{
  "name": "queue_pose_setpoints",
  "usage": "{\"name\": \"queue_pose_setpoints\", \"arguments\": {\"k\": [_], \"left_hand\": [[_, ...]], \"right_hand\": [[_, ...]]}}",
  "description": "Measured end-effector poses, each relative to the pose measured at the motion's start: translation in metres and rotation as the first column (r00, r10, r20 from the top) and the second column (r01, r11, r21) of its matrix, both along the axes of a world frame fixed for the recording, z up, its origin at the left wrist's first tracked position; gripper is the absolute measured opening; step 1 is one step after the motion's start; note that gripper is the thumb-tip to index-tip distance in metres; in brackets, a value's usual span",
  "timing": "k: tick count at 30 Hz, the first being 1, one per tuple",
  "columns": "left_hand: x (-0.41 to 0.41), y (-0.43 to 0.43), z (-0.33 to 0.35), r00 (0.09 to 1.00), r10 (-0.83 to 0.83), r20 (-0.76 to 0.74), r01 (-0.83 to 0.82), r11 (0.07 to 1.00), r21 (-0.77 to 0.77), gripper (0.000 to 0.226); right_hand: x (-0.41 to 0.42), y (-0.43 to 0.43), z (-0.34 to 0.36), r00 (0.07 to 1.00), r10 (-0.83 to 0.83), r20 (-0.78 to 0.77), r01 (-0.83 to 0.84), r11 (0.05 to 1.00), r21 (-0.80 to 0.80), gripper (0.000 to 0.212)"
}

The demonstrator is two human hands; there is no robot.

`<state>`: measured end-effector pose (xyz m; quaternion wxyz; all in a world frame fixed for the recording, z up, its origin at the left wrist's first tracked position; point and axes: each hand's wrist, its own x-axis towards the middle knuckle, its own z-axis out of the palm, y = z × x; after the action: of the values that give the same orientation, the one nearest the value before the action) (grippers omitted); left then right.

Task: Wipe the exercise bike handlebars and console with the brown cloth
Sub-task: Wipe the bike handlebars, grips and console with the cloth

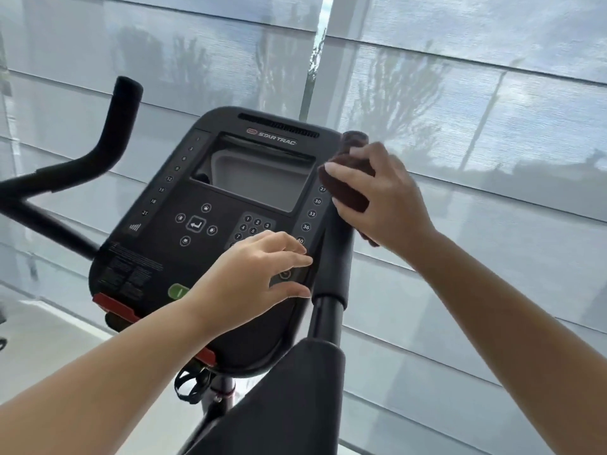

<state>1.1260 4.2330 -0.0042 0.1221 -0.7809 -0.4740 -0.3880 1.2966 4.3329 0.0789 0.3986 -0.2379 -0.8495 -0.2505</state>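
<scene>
The black exercise bike console (154, 244) fills the middle, with a dark screen (256, 174) and keypad. My right hand (387, 201) is shut on the brown cloth (348, 185), wrapped round the upper part of the right handlebar (335, 257) beside the console. My left hand (259, 274) rests with spread fingers on the console's lower right corner, holding nothing. The left handlebar (111, 126) curves up at the far left, untouched.
A large window with translucent grey blinds (460, 93) stands close behind the bike. The bike's black frame cover (295, 399) rises at the bottom centre. A red strip (115, 307) edges the console's underside, with a bottle cage (190, 382) below it.
</scene>
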Motion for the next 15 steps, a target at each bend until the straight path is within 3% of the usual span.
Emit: {"name": "queue_pose_setpoints", "arguments": {"k": [2, 3, 6, 8, 11, 15], "left_hand": [[-0.004, -0.002, 0.001, 0.998, 0.035, -0.051, -0.034, 0.999, 0.023, 0.044], [-0.007, -0.002, 0.002, 0.996, 0.053, -0.070, -0.050, 0.998, 0.036, 0.045], [-0.017, 0.000, 0.004, 0.993, 0.099, -0.068, -0.096, 0.994, 0.052, 0.043], [-0.020, -0.002, 0.000, 0.993, 0.116, -0.032, -0.115, 0.992, 0.048, 0.044], [-0.022, -0.008, -0.009, 0.994, 0.074, 0.085, -0.074, 0.997, -0.004, 0.054], [-0.028, -0.017, -0.009, 0.974, 0.081, 0.214, -0.073, 0.996, -0.046, 0.058]], "right_hand": [[0.004, -0.013, -0.026, 0.992, 0.067, 0.106, -0.054, 0.991, -0.121, 0.037], [0.005, -0.018, -0.035, 0.991, 0.105, 0.086, -0.084, 0.971, -0.224, 0.036], [0.009, -0.031, -0.042, 0.978, 0.198, -0.072, -0.204, 0.806, -0.556, 0.036], [0.017, -0.041, -0.042, 0.956, 0.292, -0.019, -0.229, 0.706, -0.670, 0.036], [0.023, -0.050, -0.037, 0.926, 0.373, 0.057, -0.222, 0.661, -0.717, 0.037], [0.000, -0.029, -0.014, 0.950, 0.237, -0.203, -0.307, 0.830, -0.466, 0.039]]}}
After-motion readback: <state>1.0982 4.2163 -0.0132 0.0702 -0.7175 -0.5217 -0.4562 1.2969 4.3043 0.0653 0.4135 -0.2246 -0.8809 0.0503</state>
